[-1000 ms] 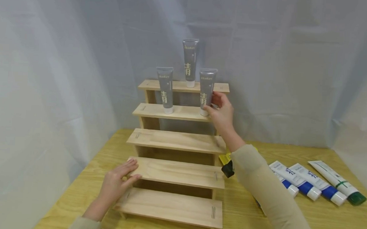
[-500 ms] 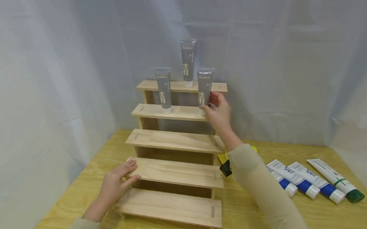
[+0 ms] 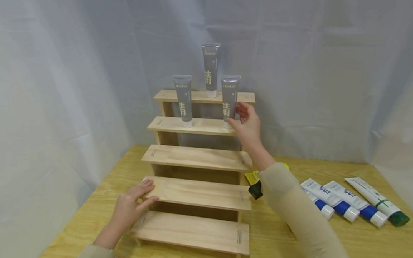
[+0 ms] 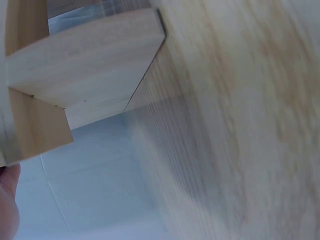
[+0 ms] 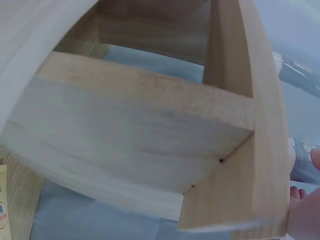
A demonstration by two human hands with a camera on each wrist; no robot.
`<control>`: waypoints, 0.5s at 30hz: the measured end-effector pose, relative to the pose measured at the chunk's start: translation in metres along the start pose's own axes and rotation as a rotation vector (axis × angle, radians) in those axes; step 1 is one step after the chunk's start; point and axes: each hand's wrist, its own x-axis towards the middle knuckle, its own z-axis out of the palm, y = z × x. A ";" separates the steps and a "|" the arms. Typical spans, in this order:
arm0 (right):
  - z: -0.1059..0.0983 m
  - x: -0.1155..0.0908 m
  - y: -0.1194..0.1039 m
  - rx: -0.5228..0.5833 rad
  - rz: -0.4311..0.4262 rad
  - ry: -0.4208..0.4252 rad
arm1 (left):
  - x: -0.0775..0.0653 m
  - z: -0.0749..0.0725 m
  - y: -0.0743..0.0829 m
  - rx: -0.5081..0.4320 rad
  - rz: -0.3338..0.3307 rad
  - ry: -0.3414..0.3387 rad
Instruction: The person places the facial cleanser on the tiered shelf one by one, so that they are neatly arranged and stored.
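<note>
A wooden stepped shelf (image 3: 198, 158) stands on the table. My left hand (image 3: 128, 206) rests on the left end of its second step from the bottom, fingers over the board and thumb near the front edge. At the right end of the second step from the top, my right hand (image 3: 248, 127) holds a grey tube (image 3: 230, 95) upright, thumb in front and fingers by its right side. Another grey tube (image 3: 183, 101) stands cap down on the left of that step. A third grey tube (image 3: 210, 67) stands on the top step. In the right wrist view, the held tube (image 5: 302, 170) shows only partly.
On the table (image 3: 343, 246) to the right lie several white-and-blue tubes (image 3: 355, 203) and a white tube with a green cap (image 3: 380, 202). A yellow tube with a black cap (image 3: 255, 189) lies beside the shelf, partly behind the right sleeve. Pale sheeting (image 3: 315, 91) hangs behind.
The view has shifted slightly. The right fingers sit a little looser beside the tube, which stays in the same spot on its step. My left hand has not moved.
</note>
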 end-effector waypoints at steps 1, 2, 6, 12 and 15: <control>-0.002 -0.002 -0.001 -0.001 0.003 -0.005 | 0.000 0.000 0.000 -0.001 -0.001 0.000; -0.005 -0.004 -0.003 -0.005 0.006 -0.012 | 0.000 0.000 0.000 -0.002 -0.003 -0.001; -0.017 -0.013 -0.006 -0.039 0.004 -0.032 | 0.000 -0.001 0.001 -0.006 -0.012 -0.006; -0.045 -0.009 0.036 0.022 -0.035 -0.070 | 0.001 -0.001 0.003 -0.010 -0.007 -0.004; -0.063 0.003 0.080 0.017 -0.062 -0.089 | 0.002 0.000 0.003 -0.017 -0.006 -0.001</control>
